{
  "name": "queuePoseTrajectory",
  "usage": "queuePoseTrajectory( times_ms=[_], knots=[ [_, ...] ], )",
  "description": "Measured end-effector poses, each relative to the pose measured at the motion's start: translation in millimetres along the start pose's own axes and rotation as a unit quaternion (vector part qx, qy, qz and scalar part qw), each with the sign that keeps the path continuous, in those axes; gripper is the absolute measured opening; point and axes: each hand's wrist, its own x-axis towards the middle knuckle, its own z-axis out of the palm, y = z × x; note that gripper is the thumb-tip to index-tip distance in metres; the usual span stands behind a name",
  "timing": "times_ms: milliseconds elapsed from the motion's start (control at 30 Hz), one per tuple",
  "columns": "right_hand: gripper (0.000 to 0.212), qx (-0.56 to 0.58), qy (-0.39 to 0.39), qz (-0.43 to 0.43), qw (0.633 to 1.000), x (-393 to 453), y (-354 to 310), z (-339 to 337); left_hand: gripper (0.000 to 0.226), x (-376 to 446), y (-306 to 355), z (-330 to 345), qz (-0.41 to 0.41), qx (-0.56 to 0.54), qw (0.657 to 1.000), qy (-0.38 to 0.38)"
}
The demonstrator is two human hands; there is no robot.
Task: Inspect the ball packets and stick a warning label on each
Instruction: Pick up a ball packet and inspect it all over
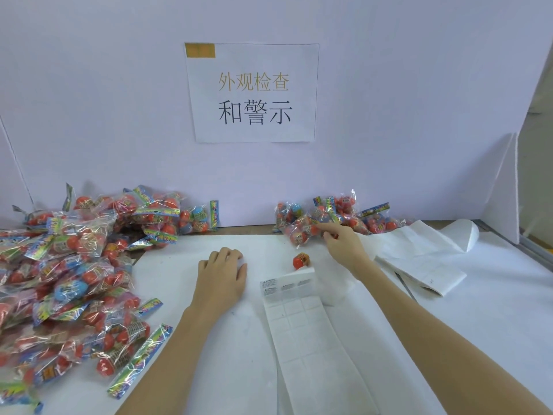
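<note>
- A person's two bare forearms reach forward over a white worktop (478,310) that ends at a pale back wall.
- The left hand (223,275) rests palm down near the middle of the worktop, fingers loosely bent and holding nothing.
- The right hand (344,241) stretches toward the back edge, its fingertips touching a ball packet (300,230) at the front of a small pile of packets (335,217); whether it pinches the packet cannot be told.
- A far larger heap of packets (74,265) covers the left side of the worktop from back edge to front. Each clear packet holds red and blue balls.
- One loose red ball (300,260) sits between the hands, just behind a label sheet (302,324).
- The sheet runs toward the front edge. A few printed warning labels (270,287) show at its far end, where it curls up.
- Folded white backing paper (419,259) lies on the right side.
- A paper sign (253,92) with Chinese characters hangs on the wall.
</note>
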Motion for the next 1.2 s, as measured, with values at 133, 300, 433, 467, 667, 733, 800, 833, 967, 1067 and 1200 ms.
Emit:
queuePoseTrajectory(
  times_ms=[133,300,433,467,667,733,800,833,967,1067,1200],
  knots=[
    [0.038,0.170,0.035,0.018,0.985,-10,-1,-3,0.031,0,1,0,0.002,0.003,1.000,0.002],
    [0.033,0.343,0.035,-0.025,0.938,-40,-14,-22,0.032,1,2,0,0.001,0.011,1.000,0.005],
    [0.034,0.423,0.007,-0.032,0.906,-64,-13,-26,0.029,-1,5,-5,-0.002,-0.002,1.000,0.013],
    [0.034,0.432,0.002,-0.031,0.901,-67,-14,-26,0.027,-1,7,-9,-0.007,-0.026,0.999,0.025],
    [0.037,0.501,-0.021,-0.026,0.865,-77,-32,-26,0.041,-12,59,-54,-0.037,-0.479,0.873,0.082],
    [0.036,0.516,-0.037,-0.021,0.855,-81,-36,-24,0.021,-17,73,-61,-0.020,-0.515,0.853,0.087],
    [0.028,0.532,-0.049,-0.018,0.845,-84,-39,-26,0.007,-18,78,-64,-0.022,-0.552,0.827,0.105],
    [0.021,0.533,-0.050,-0.019,0.844,-85,-41,-26,0.009,-18,78,-67,-0.033,-0.585,0.804,0.097],
    [0.025,0.352,-0.010,-0.053,0.934,-90,-46,-28,0.022,-18,78,-76,-0.056,-0.685,0.726,-0.002],
    [0.058,0.209,-0.043,-0.116,0.970,-95,-49,-26,0.014,-23,87,-75,-0.065,-0.659,0.749,-0.015],
    [0.055,0.185,-0.051,-0.113,0.975,-103,-56,-23,0.015,-26,94,-72,-0.091,-0.631,0.770,0.020]
  ],
)
